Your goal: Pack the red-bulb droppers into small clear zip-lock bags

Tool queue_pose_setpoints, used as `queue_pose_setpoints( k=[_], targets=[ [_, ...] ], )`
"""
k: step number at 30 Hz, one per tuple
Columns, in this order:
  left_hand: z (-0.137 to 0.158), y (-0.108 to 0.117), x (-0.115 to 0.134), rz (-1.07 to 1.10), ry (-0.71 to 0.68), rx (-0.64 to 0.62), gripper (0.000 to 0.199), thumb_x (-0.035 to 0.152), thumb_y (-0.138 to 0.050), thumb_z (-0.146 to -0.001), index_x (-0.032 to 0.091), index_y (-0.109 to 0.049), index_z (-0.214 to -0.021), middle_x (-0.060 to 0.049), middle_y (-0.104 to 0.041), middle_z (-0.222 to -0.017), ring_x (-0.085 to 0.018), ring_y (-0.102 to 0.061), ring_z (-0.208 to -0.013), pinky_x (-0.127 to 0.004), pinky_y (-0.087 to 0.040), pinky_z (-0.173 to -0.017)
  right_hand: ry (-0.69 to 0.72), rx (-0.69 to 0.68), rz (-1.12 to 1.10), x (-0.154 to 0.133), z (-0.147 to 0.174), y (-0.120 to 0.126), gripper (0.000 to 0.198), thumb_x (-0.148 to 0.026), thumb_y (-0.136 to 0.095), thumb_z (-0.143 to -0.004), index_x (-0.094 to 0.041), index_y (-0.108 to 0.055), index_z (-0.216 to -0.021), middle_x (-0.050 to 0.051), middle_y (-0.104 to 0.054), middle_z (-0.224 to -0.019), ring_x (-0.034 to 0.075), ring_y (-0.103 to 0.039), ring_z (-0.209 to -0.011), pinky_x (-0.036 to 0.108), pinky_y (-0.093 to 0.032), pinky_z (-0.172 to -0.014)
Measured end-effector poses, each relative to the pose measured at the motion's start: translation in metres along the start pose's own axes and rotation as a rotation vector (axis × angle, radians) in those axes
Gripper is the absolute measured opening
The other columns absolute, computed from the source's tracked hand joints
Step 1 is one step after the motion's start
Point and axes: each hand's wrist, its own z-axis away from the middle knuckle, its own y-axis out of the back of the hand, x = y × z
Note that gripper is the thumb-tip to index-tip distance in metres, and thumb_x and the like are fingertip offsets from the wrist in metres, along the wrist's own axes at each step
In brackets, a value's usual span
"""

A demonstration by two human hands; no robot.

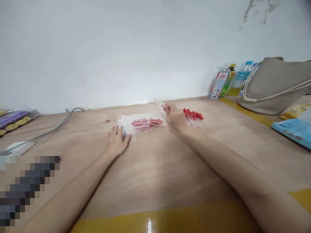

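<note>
Mid-frame, my left hand (118, 141) lies spread, gripping nothing, likely steadying bags (141, 123); my right hand (176, 117) curls, hold too blurred to tell.

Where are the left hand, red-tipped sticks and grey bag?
Left hand (117, 143): head view, back of the hand.
Red-tipped sticks (197, 115): head view, a red tip.
Grey bag (277, 76): head view, front side.

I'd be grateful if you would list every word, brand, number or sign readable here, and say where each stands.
"C&S", as best it reads: on the light-blue pack at the right.
Too small or blurred to read: print on the white-and-red container, the yellow-capped bottle and the blue-capped bottle.
No text can be made out on the clear bags.
</note>
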Motion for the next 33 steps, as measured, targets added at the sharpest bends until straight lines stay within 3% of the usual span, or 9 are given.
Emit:
queue_pose_setpoints(
  k=[3,7,9,11,13,18,22,26,33],
  targets=[
    [0.002,0.007,0.004,-0.14,-0.025,-0.153,0.046,0.041,-0.031,-0.091,0.01,-0.048,-0.121,-0.019,-0.042,-0.135,-0.034,-0.033,-0.129,-0.053,-0.027,-0.102,0.107,-0.137,0.173,-0.001,0.0,-0.026,0.036,-0.025,-0.018,-0.095,-0.013,-0.048,-0.109,0.015,-0.062,-0.102,0.021,-0.059,-0.09,0.026,-0.036,-0.07],
    [0.011,0.029,0.014,-0.266,-0.106,-0.18,0.039,0.029,-0.03,-0.092,0.005,-0.058,-0.104,-0.021,-0.057,-0.116,-0.034,-0.046,-0.118,-0.057,-0.014,-0.105,0.229,-0.241,0.112,-0.001,0.007,-0.039,0.027,-0.025,-0.027,-0.094,-0.016,-0.049,-0.106,0.01,-0.063,-0.099,0.02,-0.059,-0.084,0.026,-0.035,-0.066],
    [0.019,0.042,0.023,-0.492,-0.165,-0.287,0.038,0.019,-0.028,-0.091,0.002,-0.06,-0.101,-0.022,-0.062,-0.105,-0.032,-0.058,-0.102,-0.052,-0.025,-0.102,0.277,-0.255,0.008,0.0,0.013,-0.038,0.023,-0.028,-0.035,-0.092,-0.016,-0.049,-0.106,0.008,-0.064,-0.1,0.019,-0.058,-0.086,0.026,-0.036,-0.069],
    [0.032,0.052,0.034,-0.506,-0.193,-0.357,0.033,0.01,-0.032,-0.085,0.002,-0.062,-0.096,-0.021,-0.066,-0.096,-0.03,-0.065,-0.085,-0.045,-0.042,-0.087,0.311,-0.218,-0.057,0.002,0.02,-0.035,0.025,-0.029,-0.042,-0.089,-0.014,-0.049,-0.108,0.009,-0.063,-0.103,0.019,-0.056,-0.093,0.027,-0.035,-0.075],
    [0.047,0.059,0.046,-0.489,-0.241,-0.41,0.031,0.01,-0.035,-0.083,0.004,-0.063,-0.096,-0.018,-0.067,-0.092,-0.029,-0.066,-0.083,-0.039,-0.048,-0.078,0.314,-0.143,-0.02,0.006,0.026,-0.028,0.027,-0.032,-0.044,-0.088,-0.014,-0.053,-0.105,0.01,-0.062,-0.104,0.02,-0.053,-0.096,0.029,-0.033,-0.08],
    [0.075,0.072,0.069,-0.236,-0.64,-0.508,0.047,0.01,-0.037,-0.08,0.003,-0.048,-0.125,-0.021,-0.048,-0.13,-0.028,-0.051,-0.117,-0.04,-0.038,-0.098,0.129,0.008,0.362,0.03,0.03,-0.008,0.031,-0.03,-0.036,-0.089,-0.014,-0.063,-0.087,0.013,-0.062,-0.096,0.025,-0.048,-0.093,0.039,-0.024,-0.08],
    [0.072,0.074,0.074,0.092,-0.9,-0.546,0.043,0.02,-0.035,-0.089,0.015,-0.042,-0.131,-0.01,-0.04,-0.14,-0.022,-0.034,-0.131,-0.04,-0.023,-0.11,-0.048,-0.069,0.494,0.045,0.025,-0.002,0.031,-0.034,-0.044,-0.083,-0.014,-0.066,-0.079,0.013,-0.063,-0.091,0.028,-0.047,-0.094,0.043,-0.024,-0.08],
    [0.062,0.057,0.076,0.275,-0.869,-0.476,0.032,0.033,-0.031,-0.095,0.02,-0.051,-0.118,-0.007,-0.045,-0.136,-0.02,-0.035,-0.13,-0.047,-0.015,-0.112,-0.139,-0.196,0.487,0.044,0.021,-0.004,0.031,-0.036,-0.046,-0.081,-0.014,-0.068,-0.077,0.013,-0.064,-0.086,0.029,-0.049,-0.093,0.045,-0.025,-0.081],
    [0.062,0.028,0.078,0.48,-0.835,-0.314,0.039,0.039,-0.051,-0.086,0.016,-0.053,-0.117,-0.013,-0.049,-0.13,-0.023,-0.043,-0.123,-0.047,-0.029,-0.106,-0.241,-0.254,0.369,0.034,0.026,0.011,0.027,-0.03,-0.047,-0.08,-0.013,-0.066,-0.073,0.016,-0.065,-0.086,0.03,-0.054,-0.093,0.046,-0.032,-0.081]
  ],
)
